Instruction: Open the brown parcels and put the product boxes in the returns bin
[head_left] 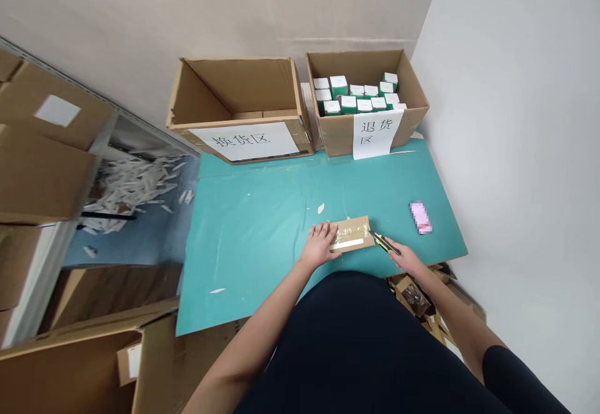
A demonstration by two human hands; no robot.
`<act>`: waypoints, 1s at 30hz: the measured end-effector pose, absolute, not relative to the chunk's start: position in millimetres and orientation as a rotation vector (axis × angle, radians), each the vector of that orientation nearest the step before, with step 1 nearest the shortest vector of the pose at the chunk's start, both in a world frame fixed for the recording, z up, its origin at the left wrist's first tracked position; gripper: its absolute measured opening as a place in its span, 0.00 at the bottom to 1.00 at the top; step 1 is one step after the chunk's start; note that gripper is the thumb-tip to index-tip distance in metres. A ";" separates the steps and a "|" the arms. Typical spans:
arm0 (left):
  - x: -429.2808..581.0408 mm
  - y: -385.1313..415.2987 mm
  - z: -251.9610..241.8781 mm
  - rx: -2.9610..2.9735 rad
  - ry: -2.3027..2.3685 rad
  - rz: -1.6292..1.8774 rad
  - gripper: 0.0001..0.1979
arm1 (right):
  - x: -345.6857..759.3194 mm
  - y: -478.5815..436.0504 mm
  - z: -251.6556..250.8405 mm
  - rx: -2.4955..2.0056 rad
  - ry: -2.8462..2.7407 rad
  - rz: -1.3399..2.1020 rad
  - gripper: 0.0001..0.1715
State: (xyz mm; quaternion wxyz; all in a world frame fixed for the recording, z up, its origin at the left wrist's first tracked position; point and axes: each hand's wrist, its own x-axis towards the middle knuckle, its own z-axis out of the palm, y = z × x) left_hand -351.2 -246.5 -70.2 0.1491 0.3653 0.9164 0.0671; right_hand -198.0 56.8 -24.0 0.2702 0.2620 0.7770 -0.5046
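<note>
A small taped cardboard box (359, 229) with a white strip along its near side lies flat at the front of the green table. My left hand (320, 244) grips its left end, fingers over the top and thumb at the near edge. In my right hand (403, 259) is a yellow and black utility knife (385, 242), held in closed fingers. The knife's tip meets the right end of the box, at the edge of the clear tape. Whether the blade has entered the tape is too small to tell.
At the table's (248, 214) back stand two open cartons with paper signs: a left carton (187, 95) and a right carton (337, 142) of white-and-green boxes (348, 102). A blurred pink phone-like object (420, 217) lies right. Below left is a large open carton (157, 364).
</note>
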 end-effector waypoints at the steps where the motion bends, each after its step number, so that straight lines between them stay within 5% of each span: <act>1: -351.3 -246.7 -71.0 1.047 2.635 0.199 0.49 | -197.2 57.8 -23.2 0.701 2.099 -1.363 0.33; 30: -353.0 -253.6 -76.7 1.093 2.591 0.292 0.50 | -207.2 41.9 -40.8 0.849 2.250 -1.486 0.33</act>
